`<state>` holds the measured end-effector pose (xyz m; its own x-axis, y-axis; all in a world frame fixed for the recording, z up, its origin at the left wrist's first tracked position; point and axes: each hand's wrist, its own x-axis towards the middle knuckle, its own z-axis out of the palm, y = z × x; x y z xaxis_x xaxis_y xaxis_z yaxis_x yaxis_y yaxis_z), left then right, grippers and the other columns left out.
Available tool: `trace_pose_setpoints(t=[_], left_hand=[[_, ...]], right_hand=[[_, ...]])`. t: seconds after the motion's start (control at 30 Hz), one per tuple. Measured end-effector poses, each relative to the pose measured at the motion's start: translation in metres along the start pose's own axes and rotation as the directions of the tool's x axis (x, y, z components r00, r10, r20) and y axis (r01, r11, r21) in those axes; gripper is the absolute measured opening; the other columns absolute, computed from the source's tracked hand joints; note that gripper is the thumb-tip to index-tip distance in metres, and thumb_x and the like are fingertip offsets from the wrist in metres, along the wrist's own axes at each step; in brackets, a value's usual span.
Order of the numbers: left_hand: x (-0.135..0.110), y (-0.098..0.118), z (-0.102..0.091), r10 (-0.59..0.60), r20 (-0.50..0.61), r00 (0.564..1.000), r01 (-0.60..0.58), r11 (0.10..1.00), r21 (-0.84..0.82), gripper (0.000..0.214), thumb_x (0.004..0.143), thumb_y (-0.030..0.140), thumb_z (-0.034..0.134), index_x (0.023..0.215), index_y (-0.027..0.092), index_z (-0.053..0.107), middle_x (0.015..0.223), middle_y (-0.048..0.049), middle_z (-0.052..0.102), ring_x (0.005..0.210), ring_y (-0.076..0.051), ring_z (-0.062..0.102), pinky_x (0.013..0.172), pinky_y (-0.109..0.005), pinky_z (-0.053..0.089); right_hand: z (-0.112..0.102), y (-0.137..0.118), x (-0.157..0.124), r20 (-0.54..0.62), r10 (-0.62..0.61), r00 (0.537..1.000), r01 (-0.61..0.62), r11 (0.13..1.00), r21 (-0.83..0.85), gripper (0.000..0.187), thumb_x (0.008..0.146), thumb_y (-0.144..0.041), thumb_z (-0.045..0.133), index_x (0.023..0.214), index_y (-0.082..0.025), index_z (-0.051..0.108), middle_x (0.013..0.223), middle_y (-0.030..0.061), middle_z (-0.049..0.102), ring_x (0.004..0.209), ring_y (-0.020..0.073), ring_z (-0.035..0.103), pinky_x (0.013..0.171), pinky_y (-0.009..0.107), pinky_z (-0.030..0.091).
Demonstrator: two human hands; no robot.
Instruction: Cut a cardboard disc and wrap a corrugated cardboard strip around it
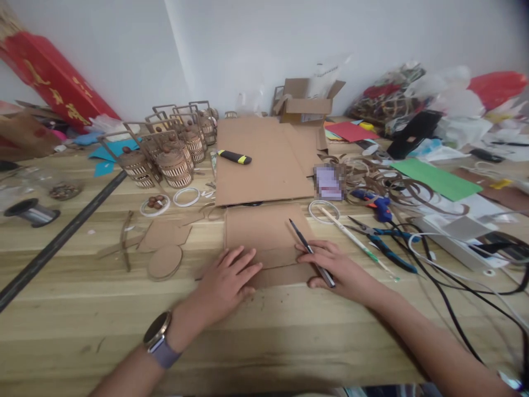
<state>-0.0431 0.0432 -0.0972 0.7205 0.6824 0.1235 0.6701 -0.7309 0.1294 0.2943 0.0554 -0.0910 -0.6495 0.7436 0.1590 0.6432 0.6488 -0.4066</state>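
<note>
My left hand [228, 279] lies flat with fingers spread on the near edge of a brown cardboard sheet [264, 234] on the wooden table [82, 309]; a watch is on that wrist. My right hand [336, 269] rests on the sheet's right near corner, fingers curled around a thin dark pen-like tool [311, 251] that points away and to the left. A narrow cardboard strip [281, 275] lies along the near edge between both hands.
A larger cardboard sheet [264, 160] with a black-yellow cutter [235, 157] lies behind. Small lantern-like cardboard models [169, 157] stand at left, cardboard discs [165, 262] nearer. Blue pliers [388, 245], a glue gun [378, 203], cables [446, 292] and coloured paper crowd the right.
</note>
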Motion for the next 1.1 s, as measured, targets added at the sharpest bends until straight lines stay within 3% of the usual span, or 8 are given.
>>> trace_pose_setpoints(t=[0.1,0.27,0.4,0.53,0.73,0.93,1.1], left_hand=[[-0.006,-0.011,-0.007,0.007,-0.014,1.0,-0.008,0.994,-0.11,0.044,0.098,0.048,0.055,0.132,0.021,0.063,0.144,-0.0107,0.058,0.132,-0.03,0.05,0.105,-0.048,0.047],[-0.012,-0.023,-0.018,-0.039,-0.032,0.999,0.029,0.967,-0.252,0.024,0.098,0.023,0.055,0.109,0.023,0.076,0.128,-0.0078,0.07,0.113,-0.025,0.059,0.095,-0.044,0.053],[-0.012,-0.018,-0.024,-0.031,0.011,0.999,0.033,0.952,-0.304,0.024,0.095,0.017,0.057,0.109,0.021,0.076,0.127,-0.0089,0.07,0.111,-0.025,0.059,0.093,-0.043,0.054],[-0.014,-0.014,-0.027,-0.04,0.025,0.999,0.046,0.946,-0.321,0.023,0.092,0.016,0.062,0.11,0.021,0.076,0.127,-0.0093,0.07,0.112,-0.025,0.059,0.094,-0.042,0.054],[-0.015,-0.01,-0.03,-0.038,0.113,0.993,0.067,0.963,-0.262,0.042,0.077,0.033,0.083,0.116,0.021,0.074,0.135,-0.0124,0.065,0.118,-0.031,0.057,0.098,-0.048,0.052],[-0.015,-0.015,-0.027,-0.058,0.101,0.993,0.083,0.961,-0.262,0.033,0.084,0.022,0.075,0.117,0.024,0.073,0.139,-0.0099,0.062,0.122,-0.029,0.054,0.1,-0.049,0.05],[-0.016,-0.021,-0.025,-0.051,0.073,0.996,0.072,0.946,-0.315,0.031,0.086,0.025,0.073,0.117,0.024,0.073,0.138,-0.0093,0.063,0.122,-0.028,0.054,0.1,-0.046,0.05]], right_hand=[[-0.003,0.0,-0.005,-0.043,-0.012,0.999,0.013,1.0,0.016,0.039,0.092,-0.055,0.06,0.115,-0.024,0.067,0.133,0.0143,0.066,0.126,0.0317,0.055,0.1,0.05,0.047],[-0.01,0.003,-0.007,-0.105,0.002,0.994,0.01,0.993,0.118,0.024,0.096,-0.043,0.058,0.106,-0.023,0.068,0.12,0.0127,0.071,0.112,0.0265,0.064,0.093,0.042,0.052],[-0.011,0.004,-0.007,-0.163,0.05,0.985,-0.032,0.993,0.112,0.019,0.096,-0.034,0.058,0.106,-0.023,0.068,0.111,0.0118,0.073,0.104,0.026,0.067,0.086,0.041,0.055],[-0.012,0.006,-0.007,-0.164,0.049,0.985,-0.032,0.994,0.1,0.018,0.093,-0.033,0.061,0.106,-0.025,0.068,0.111,0.011,0.074,0.106,0.0269,0.067,0.088,0.043,0.054],[-0.015,0.012,-0.01,-0.163,0.062,0.985,-0.039,0.989,0.143,0.019,0.093,-0.035,0.062,0.107,-0.024,0.068,0.113,0.0111,0.073,0.105,0.0252,0.068,0.088,0.04,0.054],[-0.012,0.014,-0.011,-0.141,0.108,0.984,-0.074,0.971,0.226,0.021,0.092,-0.037,0.063,0.107,-0.023,0.069,0.112,0.0118,0.073,0.106,0.0249,0.069,0.089,0.038,0.055],[-0.018,0.015,-0.014,-0.15,0.095,0.984,-0.063,0.977,0.206,0.02,0.093,-0.037,0.061,0.104,-0.024,0.071,0.112,0.0114,0.074,0.105,0.0247,0.069,0.088,0.038,0.056]])
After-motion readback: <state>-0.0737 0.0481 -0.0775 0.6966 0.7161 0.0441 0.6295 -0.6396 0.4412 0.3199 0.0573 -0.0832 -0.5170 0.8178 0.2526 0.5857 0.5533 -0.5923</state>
